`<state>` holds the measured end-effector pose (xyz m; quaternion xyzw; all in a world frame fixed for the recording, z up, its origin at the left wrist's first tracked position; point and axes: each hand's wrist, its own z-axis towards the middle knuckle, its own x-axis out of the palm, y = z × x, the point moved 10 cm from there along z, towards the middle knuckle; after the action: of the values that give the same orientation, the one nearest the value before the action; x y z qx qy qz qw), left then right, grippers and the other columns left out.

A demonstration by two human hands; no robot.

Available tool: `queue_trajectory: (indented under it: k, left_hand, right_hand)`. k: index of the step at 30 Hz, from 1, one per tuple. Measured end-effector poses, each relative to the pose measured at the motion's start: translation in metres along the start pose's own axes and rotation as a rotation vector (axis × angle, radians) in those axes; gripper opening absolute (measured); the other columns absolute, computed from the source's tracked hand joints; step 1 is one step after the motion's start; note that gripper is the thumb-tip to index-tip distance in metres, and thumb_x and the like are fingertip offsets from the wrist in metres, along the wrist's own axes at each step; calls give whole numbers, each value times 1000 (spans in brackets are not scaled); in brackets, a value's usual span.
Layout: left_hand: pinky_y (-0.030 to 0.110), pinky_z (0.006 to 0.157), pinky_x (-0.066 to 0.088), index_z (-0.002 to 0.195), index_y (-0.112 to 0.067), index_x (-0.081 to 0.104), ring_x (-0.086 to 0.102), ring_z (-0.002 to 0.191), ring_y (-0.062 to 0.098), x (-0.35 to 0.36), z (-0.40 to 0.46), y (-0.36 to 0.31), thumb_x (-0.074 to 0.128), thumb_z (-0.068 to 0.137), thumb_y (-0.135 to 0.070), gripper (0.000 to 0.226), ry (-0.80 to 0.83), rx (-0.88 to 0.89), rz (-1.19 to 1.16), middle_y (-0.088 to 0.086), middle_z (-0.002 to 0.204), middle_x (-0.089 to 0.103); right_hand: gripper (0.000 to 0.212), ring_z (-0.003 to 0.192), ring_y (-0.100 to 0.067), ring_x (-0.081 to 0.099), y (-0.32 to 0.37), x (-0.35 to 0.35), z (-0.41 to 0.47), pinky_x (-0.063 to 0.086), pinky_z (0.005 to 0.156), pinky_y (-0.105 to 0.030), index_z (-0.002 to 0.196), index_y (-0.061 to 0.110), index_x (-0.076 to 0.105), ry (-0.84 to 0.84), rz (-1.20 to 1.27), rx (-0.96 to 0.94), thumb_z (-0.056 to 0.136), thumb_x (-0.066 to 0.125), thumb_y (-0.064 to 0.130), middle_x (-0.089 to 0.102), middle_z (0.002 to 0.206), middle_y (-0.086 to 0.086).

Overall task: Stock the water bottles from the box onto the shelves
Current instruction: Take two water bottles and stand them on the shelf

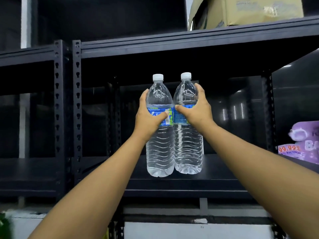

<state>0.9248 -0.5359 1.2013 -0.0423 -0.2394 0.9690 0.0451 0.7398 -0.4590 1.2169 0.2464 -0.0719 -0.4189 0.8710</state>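
At the centre of the frame two clear water bottles stand upright and touching side by side on the black shelf [215, 171]: the left hand [148, 116] wraps its fingers and thumb round the label band of the left bottle [159, 144], and the right hand [198, 109] grips the right bottle [188, 145] the same way. A cardboard box [250, 11] sits on the shelf above at upper right, and a purple package [302, 142] shows at the right edge

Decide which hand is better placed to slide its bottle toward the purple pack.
Right. The right hand holds the right bottle, nearer the purple pack; the left hand would have its way blocked by that bottle.
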Motion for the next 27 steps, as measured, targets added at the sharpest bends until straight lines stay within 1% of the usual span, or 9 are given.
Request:
queue_trajectory:
  k: [3, 6, 10, 13, 16, 18, 20, 23, 27]
  left_hand:
    - [30, 92, 54, 146, -35, 28, 62, 105, 3, 6, 5, 20, 79, 74, -13, 91, 15, -15, 1, -18, 118, 58]
    - [24, 83, 56, 146, -35, 28, 64, 101, 4, 11, 6, 41, 78, 77, -9, 89, 15, -36, -2, -19, 116, 58]
    - [14, 77, 51, 142, -38, 30, 65, 93, -4, 11, 10, 64, 77, 80, -10, 83, -10, -52, -31, -20, 110, 60]
    - [21, 86, 51, 145, -36, 29, 64, 99, -2, 16, 13, 77, 78, 78, -17, 85, 10, -76, -56, -21, 114, 60]
    - [35, 99, 50, 146, -37, 27, 62, 110, 4, 23, 15, 85, 78, 68, -36, 93, 28, -80, -74, -16, 125, 60]
    - [40, 101, 50, 147, -35, 27, 62, 112, 6, 27, 16, 85, 76, 66, -41, 95, 37, -66, -82, -12, 127, 60]
    - [43, 100, 50, 148, -33, 27, 63, 112, 9, 29, 18, 89, 76, 67, -39, 95, 40, -62, -94, -9, 127, 61]
    - [43, 99, 51, 148, -31, 26, 64, 110, 10, 30, 19, 94, 75, 72, -34, 91, 46, -54, -89, -7, 125, 62]
    - [33, 98, 51, 150, -28, 24, 63, 109, 4, 31, 18, 94, 73, 78, -27, 88, 47, -40, -91, -10, 125, 61]
  right_hand:
    - [95, 123, -13, 46, -20, 11, 3, 36, 98, -23, 150, 30, 23, 1, -8, 27, 75, 81, 35, 46, 141, 3]
    - [96, 122, -19, 50, -39, 24, 3, 43, 103, -34, 149, 33, 23, 17, -24, 42, 72, 81, 39, 49, 138, -3]
    - [97, 123, -17, 48, -60, 36, 2, 38, 95, -27, 150, 35, 20, 25, -35, 64, 74, 80, 39, 44, 142, -1]
    - [98, 125, -18, 46, -65, 42, 4, 36, 93, -27, 151, 35, 18, 28, -60, 55, 75, 79, 40, 42, 144, -1]
    - [97, 116, -14, 46, -71, 42, 5, 34, 89, -26, 152, 34, 16, 20, -85, 63, 77, 77, 40, 41, 142, -3]
    - [97, 112, -12, 45, -75, 43, 6, 34, 88, -27, 152, 35, 14, 22, -94, 67, 78, 76, 41, 40, 142, -3]
    - [98, 122, -16, 45, -78, 45, 8, 34, 89, -27, 153, 36, 12, 27, -94, 69, 79, 76, 42, 37, 146, -2]
    - [98, 127, -19, 45, -83, 48, 9, 35, 91, -29, 153, 36, 12, 29, -91, 63, 78, 75, 44, 35, 148, -1]
    - [98, 127, -17, 43, -83, 47, 8, 33, 90, -26, 153, 34, 11, 32, -84, 54, 79, 75, 44, 34, 149, 0]
